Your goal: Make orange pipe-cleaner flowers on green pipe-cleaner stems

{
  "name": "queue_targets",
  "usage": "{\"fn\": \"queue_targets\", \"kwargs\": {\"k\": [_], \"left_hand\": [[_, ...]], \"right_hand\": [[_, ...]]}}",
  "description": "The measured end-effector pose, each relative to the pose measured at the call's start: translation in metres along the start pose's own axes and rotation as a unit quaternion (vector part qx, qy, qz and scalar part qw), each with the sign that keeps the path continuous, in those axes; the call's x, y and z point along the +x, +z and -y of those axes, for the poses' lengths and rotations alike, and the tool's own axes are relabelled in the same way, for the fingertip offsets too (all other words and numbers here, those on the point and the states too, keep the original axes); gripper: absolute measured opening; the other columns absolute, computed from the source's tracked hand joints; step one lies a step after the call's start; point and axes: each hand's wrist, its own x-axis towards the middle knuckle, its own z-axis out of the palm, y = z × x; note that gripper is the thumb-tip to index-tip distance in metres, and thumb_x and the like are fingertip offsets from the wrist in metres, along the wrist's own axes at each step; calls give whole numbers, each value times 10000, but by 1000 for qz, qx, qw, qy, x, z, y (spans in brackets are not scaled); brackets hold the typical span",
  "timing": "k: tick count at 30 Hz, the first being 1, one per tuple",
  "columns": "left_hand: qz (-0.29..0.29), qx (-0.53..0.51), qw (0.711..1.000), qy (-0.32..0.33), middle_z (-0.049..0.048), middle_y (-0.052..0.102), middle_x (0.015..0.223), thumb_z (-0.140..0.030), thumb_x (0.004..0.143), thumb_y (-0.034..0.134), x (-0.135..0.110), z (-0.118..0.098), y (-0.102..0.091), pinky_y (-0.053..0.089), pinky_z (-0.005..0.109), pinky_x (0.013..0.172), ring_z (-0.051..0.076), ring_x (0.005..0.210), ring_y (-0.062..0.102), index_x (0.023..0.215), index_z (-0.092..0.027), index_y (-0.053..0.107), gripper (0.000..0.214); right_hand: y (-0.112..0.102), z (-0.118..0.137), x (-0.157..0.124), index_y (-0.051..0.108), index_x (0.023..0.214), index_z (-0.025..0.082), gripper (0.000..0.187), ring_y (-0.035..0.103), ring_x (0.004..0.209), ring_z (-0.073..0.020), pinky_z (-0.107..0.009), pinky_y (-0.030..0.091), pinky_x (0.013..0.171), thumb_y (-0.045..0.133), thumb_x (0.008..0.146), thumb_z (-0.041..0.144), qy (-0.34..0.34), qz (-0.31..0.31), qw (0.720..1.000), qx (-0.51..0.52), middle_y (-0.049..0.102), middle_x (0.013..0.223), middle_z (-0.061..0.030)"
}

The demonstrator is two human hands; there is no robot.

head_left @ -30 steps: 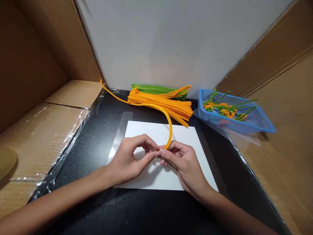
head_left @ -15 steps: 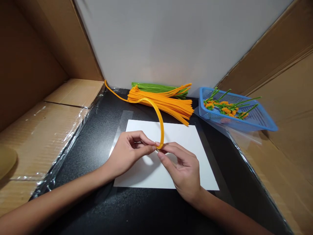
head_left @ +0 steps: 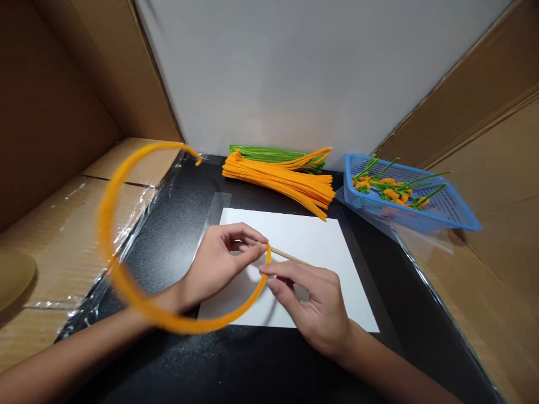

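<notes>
An orange pipe cleaner [head_left: 202, 326] sweeps in a wide loop from my fingertips, over my left forearm, to a small hook at its free end. My left hand [head_left: 223, 258] is closed in a pinch on the pipe cleaner's end together with a thin wooden stick [head_left: 290, 256], which points right behind my other hand. Just below the stick, the thumb and index finger of my right hand [head_left: 318, 300] close on the pipe cleaner. Both hands are above a white sheet of paper [head_left: 349, 280].
At the back lie a bundle of orange pipe cleaners [head_left: 278, 182] and, behind it, green ones [head_left: 269, 151]. A blue basket [head_left: 457, 213] at the right holds several orange flowers with green stems [head_left: 391, 192]. Cardboard walls [head_left: 497, 123] flank the black table [head_left: 168, 202].
The pipe cleaner has swung from behind the hands round to the front and left. My right hand has moved slightly down and left, and the stick now shows.
</notes>
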Motion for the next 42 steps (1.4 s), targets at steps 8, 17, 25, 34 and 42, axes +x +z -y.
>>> {"fn": "queue_targets", "kwargs": {"k": [8, 17, 25, 34, 42], "left_hand": [[-60, -79, 995, -14, 37, 748, 746, -283, 739, 838, -9, 6, 6, 546, 217, 617, 137, 665, 679, 791, -167, 779, 140], [7, -216, 971, -102, 22, 681, 631, -281, 746, 823, -14, 1, 11, 458, 215, 586, 95, 575, 553, 743, -148, 764, 145], [9, -209, 971, -115, 20, 712, 727, -290, 715, 855, -6, 13, 7, 470, 204, 675, 96, 672, 587, 787, -170, 779, 159], [24, -242, 954, -176, 26, 704, 745, -311, 714, 839, -6, 20, 10, 476, 223, 648, 106, 647, 587, 774, -165, 772, 171], [135, -226, 945, -196, 28, 694, 641, -259, 676, 831, -1, 15, 3, 482, 212, 622, 102, 596, 587, 722, -162, 782, 118]], "right_hand": [[18, -1, 2, 742, 770, 224, 160, 693, 693, -178, -307, 561, 709, 849, 718, 331, 205, -79, 954, 202, 744, 749, -21], [14, -7, 13, 743, 754, 210, 181, 698, 829, -211, -347, 545, 835, 836, 723, 361, 207, -6, 948, 243, 747, 796, -32], [-20, -35, 30, 684, 689, 171, 259, 533, 571, -97, -238, 390, 555, 880, 668, 339, 241, 94, 934, 249, 648, 626, 19], [-18, -30, 29, 721, 671, 155, 277, 533, 599, -119, -259, 380, 561, 879, 660, 382, 223, 119, 951, 180, 659, 631, -9], [-37, -39, 35, 752, 699, 166, 257, 538, 589, -116, -241, 380, 562, 863, 679, 398, 214, 171, 946, 172, 676, 647, -8]]}}
